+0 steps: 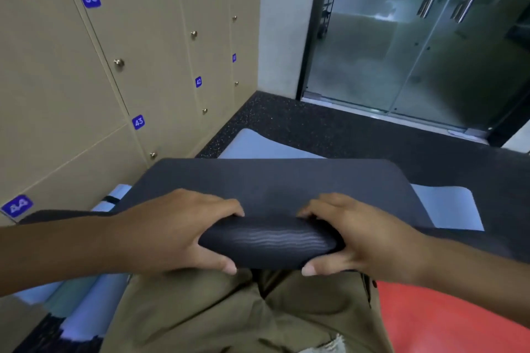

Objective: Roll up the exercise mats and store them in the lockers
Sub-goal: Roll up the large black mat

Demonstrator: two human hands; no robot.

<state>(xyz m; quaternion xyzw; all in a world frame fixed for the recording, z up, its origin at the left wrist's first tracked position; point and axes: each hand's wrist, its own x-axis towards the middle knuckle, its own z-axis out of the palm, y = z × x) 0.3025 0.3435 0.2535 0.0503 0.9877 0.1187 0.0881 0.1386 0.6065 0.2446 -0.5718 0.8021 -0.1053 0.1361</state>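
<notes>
A dark grey exercise mat [269, 180] lies in front of me, its near end rolled into a tight roll with a wavy pattern. My left hand [172, 233] grips the left part of the roll, fingers over the top and thumb underneath. My right hand [358, 238] grips the right part the same way. The flat rest of the dark mat stretches away over a light blue mat [447, 206]. Beige lockers [137, 46] with blue number plates fill the wall on the left, all doors closed.
A rolled light blue mat [117, 195] with a black strap lies by the locker base. More light blue mat [86, 309] shows at lower left. A red mat [459, 318] is at lower right. Glass doors [415, 37] stand ahead beyond black speckled floor [315, 123].
</notes>
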